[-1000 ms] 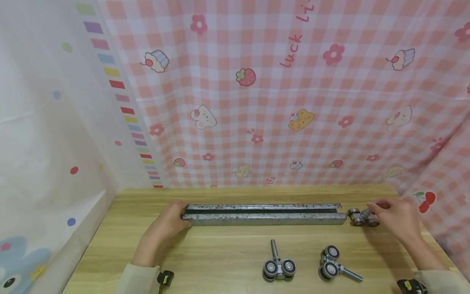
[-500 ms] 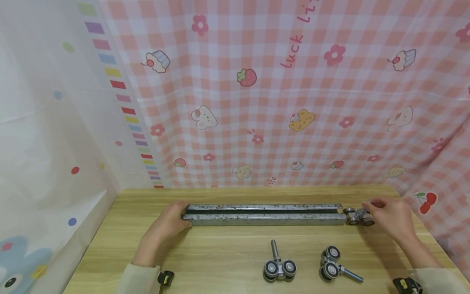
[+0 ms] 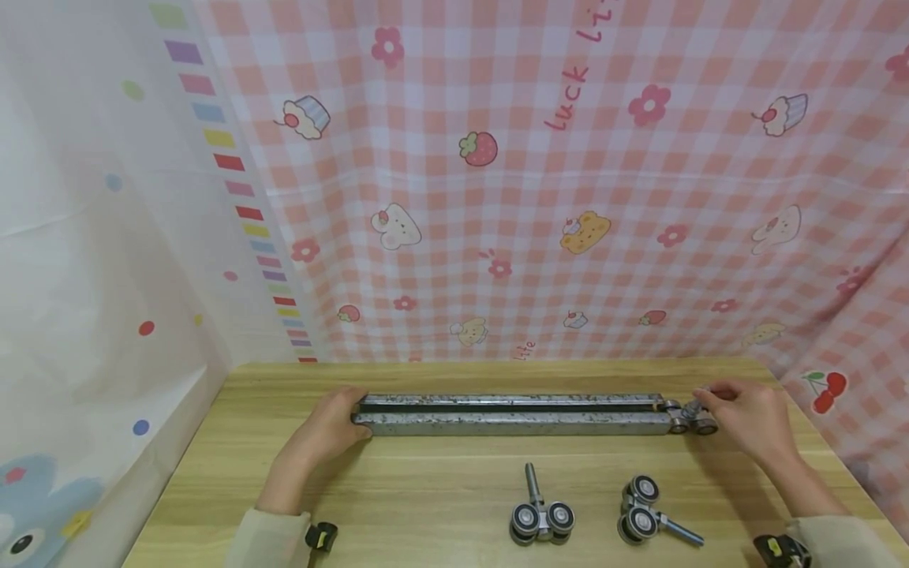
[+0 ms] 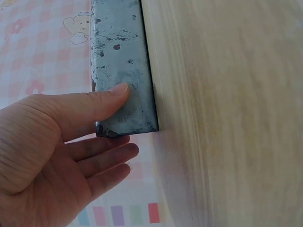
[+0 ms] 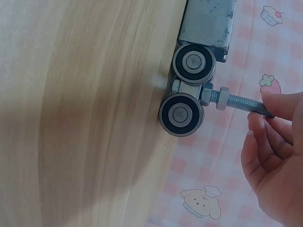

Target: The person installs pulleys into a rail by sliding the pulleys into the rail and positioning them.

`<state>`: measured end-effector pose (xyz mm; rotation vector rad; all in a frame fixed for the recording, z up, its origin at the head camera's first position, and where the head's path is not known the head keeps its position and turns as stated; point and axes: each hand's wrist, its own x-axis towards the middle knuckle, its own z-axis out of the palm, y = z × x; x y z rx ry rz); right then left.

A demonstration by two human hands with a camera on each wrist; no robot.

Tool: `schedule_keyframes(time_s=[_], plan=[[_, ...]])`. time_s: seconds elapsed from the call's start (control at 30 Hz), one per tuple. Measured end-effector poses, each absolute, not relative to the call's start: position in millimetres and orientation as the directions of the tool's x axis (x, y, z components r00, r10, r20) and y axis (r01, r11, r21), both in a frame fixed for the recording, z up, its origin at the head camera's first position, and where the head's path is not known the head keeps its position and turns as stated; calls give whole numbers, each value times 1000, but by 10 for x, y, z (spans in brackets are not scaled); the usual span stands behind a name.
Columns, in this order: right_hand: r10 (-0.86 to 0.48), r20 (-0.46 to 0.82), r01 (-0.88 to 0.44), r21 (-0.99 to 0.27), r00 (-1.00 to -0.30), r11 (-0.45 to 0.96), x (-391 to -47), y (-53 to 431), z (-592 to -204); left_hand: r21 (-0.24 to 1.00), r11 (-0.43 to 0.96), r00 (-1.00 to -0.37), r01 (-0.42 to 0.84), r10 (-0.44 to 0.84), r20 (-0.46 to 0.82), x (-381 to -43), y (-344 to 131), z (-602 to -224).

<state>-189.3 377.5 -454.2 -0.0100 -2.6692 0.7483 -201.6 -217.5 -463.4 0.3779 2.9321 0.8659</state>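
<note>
A worn grey metal channel rail [image 3: 511, 427], its slot facing up, lies along the back part of the table. My left hand [image 3: 331, 426] grips the rail's left end; in the left wrist view the thumb [image 4: 111, 99] presses on the side face, while the index finger is mostly hidden. With thumb and fingertips, my right hand [image 3: 754, 418] pinches the threaded bolt of a roller trolley [image 5: 181, 115]. That bolt points upward, and the trolley's wheels stand right at the rail's right end. Whether the leading wheels are inside the slot I cannot tell.
Two more roller trolleys lie in front of the rail: one [image 3: 542, 519] with its bolt pointing to the back, another [image 3: 638, 521] with its bolt toward the right front. A pink checked cloth [image 3: 525, 197] hangs behind the wooden table [image 3: 426, 489].
My right hand has moved left with the roller trolley, closing the small gap to the rail's right end. The left hand and the rail have stayed in place.
</note>
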Motion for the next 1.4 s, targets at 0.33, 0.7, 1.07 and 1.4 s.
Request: schedule_keyframes(time_s=[0.33,0.7,1.07,1.4], plan=[[104,330,-85,-511,-938,855,-1896,3718,-4549,540,809,-967,230,254,32,-2031,-2188,-4660],[90,342,-112,-529,-935,841,-1904,3663,-4538,546,806,-966,229,255,30,-2032,-2189,-4661],[82,352,-128,-534,-932,836,-1910,3564,-4533,564,792,-965,234,261,34,-2041,-2210,-4668],[63,359,-151,-537,-931,830,-1925,3478,-4527,554,798,-966,237,256,44,-2055,-2209,-4682]])
